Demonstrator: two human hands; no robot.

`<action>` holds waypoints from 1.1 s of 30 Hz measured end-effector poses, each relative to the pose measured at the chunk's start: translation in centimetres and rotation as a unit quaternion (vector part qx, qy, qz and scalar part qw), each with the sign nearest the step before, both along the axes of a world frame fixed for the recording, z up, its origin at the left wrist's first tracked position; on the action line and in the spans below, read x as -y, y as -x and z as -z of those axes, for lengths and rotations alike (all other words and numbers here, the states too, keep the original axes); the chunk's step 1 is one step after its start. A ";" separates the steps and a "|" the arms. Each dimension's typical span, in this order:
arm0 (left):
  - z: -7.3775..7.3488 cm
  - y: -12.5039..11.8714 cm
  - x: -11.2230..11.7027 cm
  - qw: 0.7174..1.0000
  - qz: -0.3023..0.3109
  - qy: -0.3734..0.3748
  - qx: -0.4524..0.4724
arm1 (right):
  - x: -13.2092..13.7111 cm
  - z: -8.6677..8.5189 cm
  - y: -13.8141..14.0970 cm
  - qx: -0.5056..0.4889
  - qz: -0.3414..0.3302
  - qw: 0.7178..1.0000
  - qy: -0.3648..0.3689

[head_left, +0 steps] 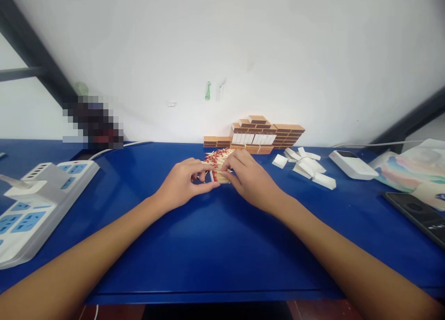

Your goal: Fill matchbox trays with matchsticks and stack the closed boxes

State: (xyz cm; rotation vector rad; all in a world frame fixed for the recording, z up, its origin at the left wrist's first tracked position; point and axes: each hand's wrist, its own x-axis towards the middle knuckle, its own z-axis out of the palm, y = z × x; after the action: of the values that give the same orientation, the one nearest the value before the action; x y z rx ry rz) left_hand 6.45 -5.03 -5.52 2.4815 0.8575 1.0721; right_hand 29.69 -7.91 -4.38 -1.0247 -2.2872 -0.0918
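Observation:
A heap of red-tipped matches [218, 159] lies on the blue table [215, 246] near the wall. My left hand [181, 183] has its fingers curled around a small white matchbox tray [211, 176] at the heap's front edge. My right hand [247, 178] pinches a few matches over that tray, fingers closed. Both hands touch the heap. Behind it, brown matchbox sleeves [259, 134] are stacked against the wall, with a row of white trays set among them.
Several loose white trays [308, 167] lie to the right. Farther right are a white power bank [352, 164], a colourful bag [412, 169] and a dark phone [419, 216]. A large white power strip [33, 199] sits at the left. The table's front edge is close.

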 end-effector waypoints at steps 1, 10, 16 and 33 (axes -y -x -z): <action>-0.1 0.0 0.1 1.000 0.002 -0.002 -0.001 | 0.1 0.0 0.0 0.000 -0.002 1.000 -0.004; -0.1 -0.1 0.2 1.000 0.005 0.006 0.001 | 0.4 -0.1 0.2 0.003 0.002 1.000 -0.015; 0.0 -0.1 0.1 1.000 0.005 0.011 0.011 | 0.3 0.1 -0.2 0.003 0.001 1.000 -0.017; 0.0 0.1 -0.1 0.995 -0.052 0.068 0.044 | 0.3 -0.4 -0.9 -0.063 -0.038 0.996 -0.057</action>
State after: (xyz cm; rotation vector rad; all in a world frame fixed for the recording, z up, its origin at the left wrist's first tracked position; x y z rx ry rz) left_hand 6.38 -4.98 -5.49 2.2830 1.0057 1.1100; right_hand 30.59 -8.24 -3.93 -0.8587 -2.1779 -0.1224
